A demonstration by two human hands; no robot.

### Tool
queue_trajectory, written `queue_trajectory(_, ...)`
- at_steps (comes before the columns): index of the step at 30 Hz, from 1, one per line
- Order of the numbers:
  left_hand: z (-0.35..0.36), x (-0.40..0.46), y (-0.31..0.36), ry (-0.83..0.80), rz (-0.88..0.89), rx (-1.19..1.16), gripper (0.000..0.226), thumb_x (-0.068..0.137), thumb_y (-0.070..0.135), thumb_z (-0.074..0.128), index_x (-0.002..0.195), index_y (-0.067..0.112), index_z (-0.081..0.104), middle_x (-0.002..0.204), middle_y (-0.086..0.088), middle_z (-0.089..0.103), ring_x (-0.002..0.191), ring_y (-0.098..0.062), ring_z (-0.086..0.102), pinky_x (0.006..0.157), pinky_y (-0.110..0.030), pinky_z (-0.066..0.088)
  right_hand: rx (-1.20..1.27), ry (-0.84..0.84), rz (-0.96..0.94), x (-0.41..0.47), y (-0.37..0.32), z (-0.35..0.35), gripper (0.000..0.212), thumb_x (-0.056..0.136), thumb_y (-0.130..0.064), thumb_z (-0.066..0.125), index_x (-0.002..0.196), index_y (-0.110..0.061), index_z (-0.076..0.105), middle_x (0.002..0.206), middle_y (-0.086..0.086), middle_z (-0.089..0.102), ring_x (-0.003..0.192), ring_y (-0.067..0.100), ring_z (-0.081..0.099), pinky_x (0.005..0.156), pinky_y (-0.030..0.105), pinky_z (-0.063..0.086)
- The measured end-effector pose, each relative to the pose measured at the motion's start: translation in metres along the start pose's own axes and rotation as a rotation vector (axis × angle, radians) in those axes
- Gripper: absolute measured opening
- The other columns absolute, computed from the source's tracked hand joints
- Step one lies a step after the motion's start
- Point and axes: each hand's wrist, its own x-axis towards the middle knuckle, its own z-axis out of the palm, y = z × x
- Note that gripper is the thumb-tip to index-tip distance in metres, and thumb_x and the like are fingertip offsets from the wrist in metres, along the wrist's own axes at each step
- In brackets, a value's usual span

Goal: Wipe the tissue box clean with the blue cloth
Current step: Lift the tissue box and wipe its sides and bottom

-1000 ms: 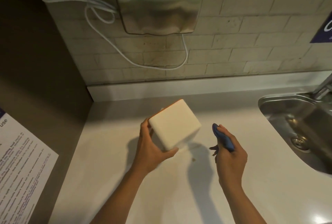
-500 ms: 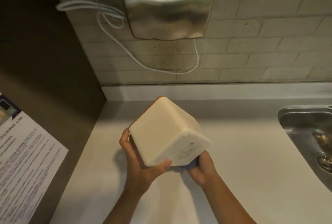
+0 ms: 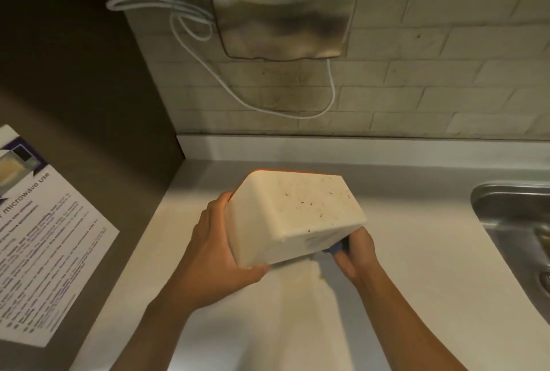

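Pale, smooth countertop [image 3: 416, 296] filling the lower centre and right of the frame, bounded at the back by a low white upstand [image 3: 327, 148] below the tiled wall. A stainless-steel sink [image 3: 506, 206] is set into the counter at the right edge of the frame. Dark shadows fall across the counter's lower centre.

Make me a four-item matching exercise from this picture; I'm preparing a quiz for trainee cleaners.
Things:
1. tissue box
2. blue cloth
3. hand dryer
4. sink

States or places:
A. mounted on the tiled wall
B. set into the counter at the right edge
C. tilted above the counter, gripped by the left hand
D. mostly hidden, in the right hand

Pairs: 1-C, 2-D, 3-A, 4-B
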Motion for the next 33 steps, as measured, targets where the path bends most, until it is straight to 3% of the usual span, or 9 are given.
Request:
queue_trajectory(2, -0.004, 0.000, -0.003, -0.046, -0.008, -0.004, 0.122, 0.053, 0.063, 0.091, 0.141, 0.065, 0.006, 0.140, 0.027, 0.032, 0.130, -0.009, 0.042, 0.101, -0.043, 0.054, -0.038, 0.022, -0.021, 0.006, 0.002, -0.001, 0.032, 0.097, -0.013, 0.044, 0.117, -0.019, 0.069, 0.103, 0.021, 0.065, 0.086, 0.042, 0.047, 0.059, 0.030, 0.037)
queue_trajectory(5, -0.010, 0.000, -0.008, -0.098, -0.036, -0.061, 0.120, 0.052, 0.062, 0.093, 0.136, 0.070, 0.007, 0.138, 0.035, 0.033, 0.129, -0.001, 0.043, 0.091, -0.022, 0.054, -0.045, 0.068, 0.004, 0.008, 0.007, 0.003, 0.028, 0.100, -0.020, 0.047, 0.122, -0.015, 0.064, 0.109, 0.018, 0.068, 0.087, 0.040, 0.059, 0.061, 0.028, 0.040)
queue_trajectory(7, -0.010, -0.002, -0.014, -0.060, -0.059, -0.064, 0.117, 0.049, 0.062, 0.093, 0.134, 0.069, 0.013, 0.133, 0.038, 0.036, 0.125, 0.004, 0.044, 0.080, -0.014, 0.053, -0.097, 0.078, 0.000, 0.008, 0.009, 0.007, 0.028, 0.101, -0.018, 0.044, 0.118, -0.014, 0.066, 0.096, 0.020, 0.068, 0.070, 0.033, 0.056, 0.054, 0.026, 0.039)
queue_trajectory(11, -0.001, -0.007, -0.034, 0.099, -0.051, -0.026, 0.114, 0.044, 0.057, 0.098, 0.131, 0.061, 0.025, 0.129, 0.032, 0.042, 0.122, 0.005, 0.046, 0.088, -0.029, 0.058, -0.429, 0.177, -0.088, 0.014, 0.015, 0.019, 0.028, 0.098, -0.010, 0.043, 0.108, -0.013, 0.069, 0.070, 0.022, 0.062, 0.050, 0.027, 0.050, 0.042, 0.028, 0.040)
queue_trajectory(16, 0.014, -0.016, -0.062, 0.177, -0.098, -0.011, 0.112, 0.043, 0.055, 0.099, 0.127, 0.062, 0.025, 0.127, 0.025, 0.044, 0.118, 0.002, 0.048, 0.086, -0.028, 0.056, -0.564, 0.515, -0.174, 0.010, 0.021, 0.009, 0.039, 0.088, -0.006, 0.046, 0.096, -0.035, 0.071, 0.094, -0.004, 0.071, 0.070, 0.026, 0.062, 0.056, 0.038, 0.056)
queue_trajectory(19, 0.022, -0.023, -0.077, 0.179, -0.124, -0.013, 0.113, 0.044, 0.050, 0.100, 0.126, 0.063, 0.023, 0.127, 0.025, 0.044, 0.118, 0.003, 0.048, 0.084, -0.019, 0.052, -0.594, 0.484, -0.295, -0.016, 0.024, -0.002, 0.026, 0.094, -0.018, 0.054, 0.105, -0.038, 0.067, 0.101, -0.006, 0.071, 0.075, 0.020, 0.066, 0.061, 0.037, 0.057)
queue_trajectory(22, 0.025, -0.026, -0.087, 0.147, -0.113, -0.077, 0.117, 0.050, 0.038, 0.101, 0.129, 0.067, 0.020, 0.132, 0.032, 0.040, 0.123, 0.010, 0.043, 0.081, -0.002, 0.046, -0.702, 0.327, -0.453, -0.047, 0.026, -0.001, 0.039, 0.095, -0.004, 0.051, 0.115, -0.032, 0.067, 0.113, -0.020, 0.068, 0.103, 0.009, 0.065, 0.086, 0.037, 0.055)
queue_trajectory(28, 0.028, -0.026, -0.096, 0.115, -0.091, -0.058, 0.118, 0.049, 0.054, 0.096, 0.141, 0.048, 0.022, 0.144, 0.012, 0.039, 0.134, -0.007, 0.043, 0.097, -0.029, 0.054, -0.835, 0.110, -0.640, -0.061, 0.036, 0.010, 0.051, 0.090, 0.015, 0.045, 0.121, -0.020, 0.066, 0.117, -0.025, 0.065, 0.114, 0.001, 0.060, 0.096, 0.025, 0.049)
queue_trajectory(33, 0.034, -0.028, -0.091, 0.137, 0.062, 0.080, 0.127, 0.053, 0.038, 0.100, 0.151, 0.022, 0.020, 0.148, -0.001, 0.033, 0.135, -0.015, 0.040, 0.099, -0.045, 0.055, -0.956, 0.062, -0.694, -0.045, 0.044, 0.011, 0.043, 0.088, 0.010, 0.055, 0.124, -0.012, 0.065, 0.125, -0.009, 0.063, 0.117, 0.006, 0.058, 0.100, 0.014, 0.042)
